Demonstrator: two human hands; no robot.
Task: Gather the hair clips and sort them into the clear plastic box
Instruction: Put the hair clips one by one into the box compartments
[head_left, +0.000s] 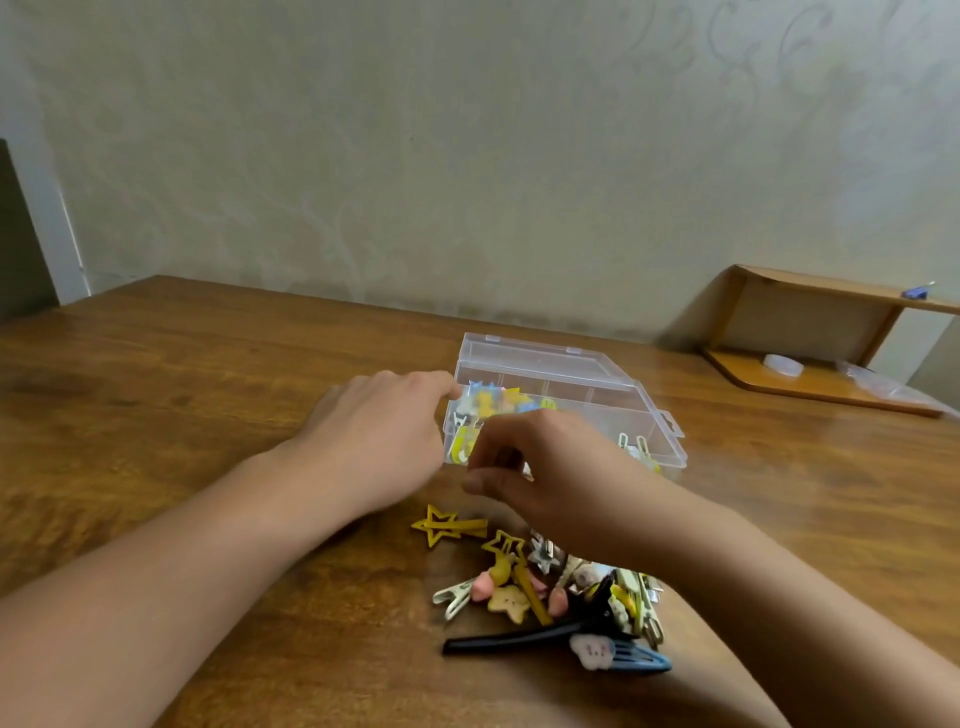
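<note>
Resting against the left wall of the clear plastic box near the desk's far edge, the left hand lies flat with fingers loose. The right hand curls at the box's front — I cannot tell if it pinches a clip. The hair clips pile by the near edge — small, light, hard, maybe slippery; best pinched by their thin metal legs.

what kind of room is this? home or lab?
Probably a home room, not a lab: a wooden table against a wall with swirl-patterned wallpaper, a small wooden shelf in the corner, and hair clips piled beside a clear plastic box.
</note>
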